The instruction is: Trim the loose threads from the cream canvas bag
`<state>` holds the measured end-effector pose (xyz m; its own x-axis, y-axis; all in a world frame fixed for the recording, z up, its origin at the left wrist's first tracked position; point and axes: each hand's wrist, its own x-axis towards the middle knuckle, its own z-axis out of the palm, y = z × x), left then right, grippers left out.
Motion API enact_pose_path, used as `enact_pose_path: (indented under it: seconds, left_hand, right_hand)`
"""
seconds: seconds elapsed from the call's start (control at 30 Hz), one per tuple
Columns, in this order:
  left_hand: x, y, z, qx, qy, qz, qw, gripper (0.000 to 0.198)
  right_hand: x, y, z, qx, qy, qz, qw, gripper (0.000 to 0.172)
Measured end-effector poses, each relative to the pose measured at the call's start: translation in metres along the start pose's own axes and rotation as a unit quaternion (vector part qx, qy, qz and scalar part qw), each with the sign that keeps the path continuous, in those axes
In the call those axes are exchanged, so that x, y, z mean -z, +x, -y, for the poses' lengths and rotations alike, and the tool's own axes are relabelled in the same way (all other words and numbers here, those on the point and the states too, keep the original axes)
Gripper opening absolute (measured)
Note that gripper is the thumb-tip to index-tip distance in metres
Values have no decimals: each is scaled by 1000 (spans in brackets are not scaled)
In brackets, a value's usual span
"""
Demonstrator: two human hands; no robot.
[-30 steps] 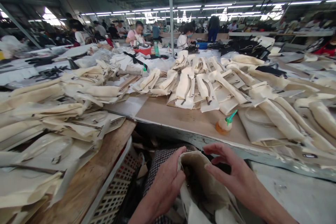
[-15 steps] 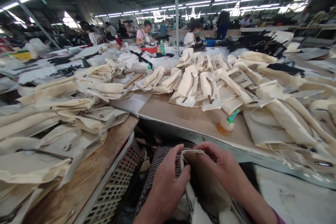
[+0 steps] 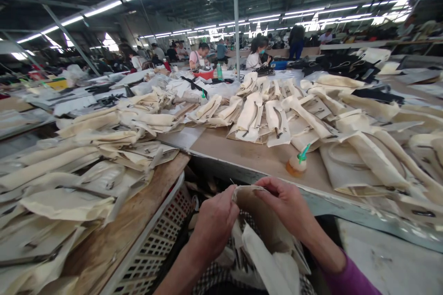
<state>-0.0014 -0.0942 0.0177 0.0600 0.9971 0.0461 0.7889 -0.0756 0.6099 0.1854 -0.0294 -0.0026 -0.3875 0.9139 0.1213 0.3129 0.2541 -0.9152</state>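
Over my lap hangs a cream fabric piece (image 3: 268, 214), its top edge curved between my two hands. My left hand (image 3: 216, 216) is closed, pinching the left end of that edge with fingers and thumb pressed together. A thin loose thread stands up beside these fingertips. My right hand (image 3: 285, 200) grips the same edge farther right, its fingers bent over the top. Lower parts of the piece fold and droop below, over a black-and-white checked cloth (image 3: 221, 276).
A small glue bottle (image 3: 296, 164) with a green nozzle stands on the brown tabletop (image 3: 221, 147). Cream zippered pieces (image 3: 249, 115) lie heaped behind it, with more on the wooden board (image 3: 114, 244) at left. A white plastic basket (image 3: 155, 239) is beside my left forearm. Co-workers sit farther back.
My left hand has closed tighter on the fabric edge, its thumb now against the fingers. Both hands have risen slightly with the piece. The camera view has turned a little left.
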Motion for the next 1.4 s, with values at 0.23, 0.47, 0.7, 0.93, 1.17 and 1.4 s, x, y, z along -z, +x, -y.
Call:
enact_pose_path:
  seconds: [0.23, 0.47, 0.7, 0.93, 1.17, 1.4]
  left_hand:
    - [8, -1, 9, -11, 42, 43, 998, 20]
    - [-16, -3, 33, 31, 21, -20, 999, 22]
    - [-15, 2, 31, 14, -49, -139, 989, 13]
    - [-28, 8, 43, -30, -68, -208, 975, 12]
    - [-31, 21, 46, -58, -57, -225, 971, 14]
    - [-30, 29, 47, -103, 53, -239, 964, 14]
  right_hand:
    - [-10, -1, -2, 10, -46, 12, 999, 20]
    - [-29, 8, -11, 4, -71, 30, 997, 23]
    - [-32, 7, -13, -11, -59, 38, 997, 24]
    - [-35, 16, -21, -28, -67, 39, 997, 25]
    - [-35, 27, -28, -53, -63, 50, 995, 26]
    - [-37, 30, -32, -44, -66, 40, 996, 23]
